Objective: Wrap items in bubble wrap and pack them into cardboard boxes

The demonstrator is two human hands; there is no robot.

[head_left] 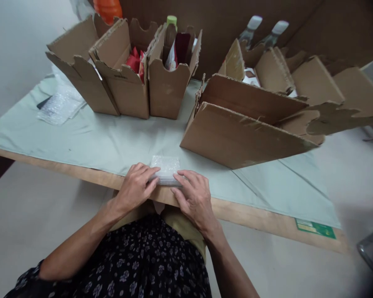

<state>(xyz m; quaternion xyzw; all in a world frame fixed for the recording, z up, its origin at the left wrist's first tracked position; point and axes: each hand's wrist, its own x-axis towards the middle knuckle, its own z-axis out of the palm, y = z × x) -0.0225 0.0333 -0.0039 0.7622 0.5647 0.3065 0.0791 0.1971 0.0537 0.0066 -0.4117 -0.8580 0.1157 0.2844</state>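
Observation:
A small flat packet of clear bubble wrap lies at the table's front edge. What is inside it, if anything, cannot be made out. My left hand grips its left end, fingers curled over the top and thumb along the near side. At the right end, my right hand holds it with the fingertips on the top and front corner, its thumb lower and nearer to me. Both hands rest close to the wooden edge.
Open cardboard boxes stand along the back left, one with red packets. A larger box is on the right, with two white-capped bottles behind. Loose bubble wrap lies at left on the pale green cloth.

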